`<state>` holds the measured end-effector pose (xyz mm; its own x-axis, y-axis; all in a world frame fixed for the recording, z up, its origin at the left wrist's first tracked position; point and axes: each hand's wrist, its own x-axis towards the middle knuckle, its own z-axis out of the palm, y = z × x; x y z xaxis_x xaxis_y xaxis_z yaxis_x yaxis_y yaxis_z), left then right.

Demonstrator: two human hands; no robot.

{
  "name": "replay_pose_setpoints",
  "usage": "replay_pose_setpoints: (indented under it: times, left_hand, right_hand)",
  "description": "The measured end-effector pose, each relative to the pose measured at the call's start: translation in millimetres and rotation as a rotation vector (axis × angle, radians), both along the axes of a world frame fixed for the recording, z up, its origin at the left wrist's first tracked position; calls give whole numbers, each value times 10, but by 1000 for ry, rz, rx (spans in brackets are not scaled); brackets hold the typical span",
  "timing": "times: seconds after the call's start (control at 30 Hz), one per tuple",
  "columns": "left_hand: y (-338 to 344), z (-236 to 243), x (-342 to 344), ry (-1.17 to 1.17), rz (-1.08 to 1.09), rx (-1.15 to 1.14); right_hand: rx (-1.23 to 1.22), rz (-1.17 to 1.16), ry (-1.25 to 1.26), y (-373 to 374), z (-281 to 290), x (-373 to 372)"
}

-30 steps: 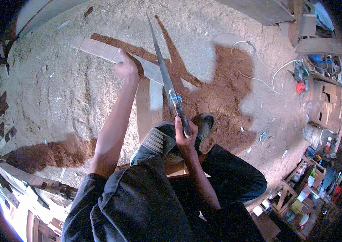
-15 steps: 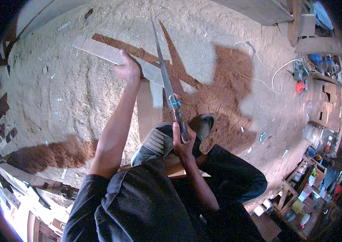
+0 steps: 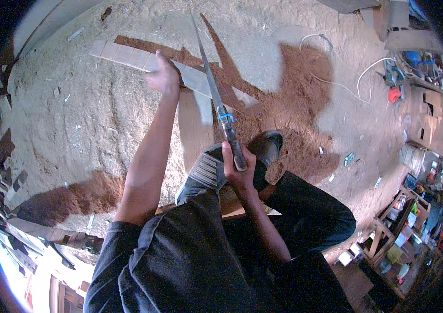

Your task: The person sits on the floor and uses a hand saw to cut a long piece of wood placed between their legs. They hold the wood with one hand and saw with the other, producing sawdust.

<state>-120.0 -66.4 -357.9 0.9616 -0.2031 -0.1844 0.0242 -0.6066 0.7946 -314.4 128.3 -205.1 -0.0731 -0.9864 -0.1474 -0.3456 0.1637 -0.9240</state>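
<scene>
We read this as sawing: right hand (image 3: 240,169) wrapped round the saw (image 3: 216,99), which points to 12 o'clock across the board (image 3: 195,81) at 11. Left hand (image 3: 165,77) is on the board; can't tell how tightly its fingers grip. Cut depth not visible. Next stroke calls for a steady board, straight saw.

Pale, dusty floor (image 3: 96,115), scrap-strewn, crossed by brown shadows (image 3: 75,198); cluttered wooden stand (image 3: 376,241) at right; bright light (image 3: 20,276), lower left.
</scene>
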Motion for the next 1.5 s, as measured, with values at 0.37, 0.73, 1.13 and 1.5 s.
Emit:
replay_pose_setpoints:
  times: [0.37,0.73,1.13,1.5]
  left_hand:
    - [1,53,-24,80,-55,58]
    - [14,-157,31,60,-90,-32]
    - [3,-243,3,98,-118,-11]
    - [55,47,-9,98,-115,-97]
  right_hand:
    - [31,41,90,-16,22,-18]
    - [48,-2,23,0,58,53]
    - [-28,3,45,-38,-45,11]
    - [-150,18,97,-50,-73,63]
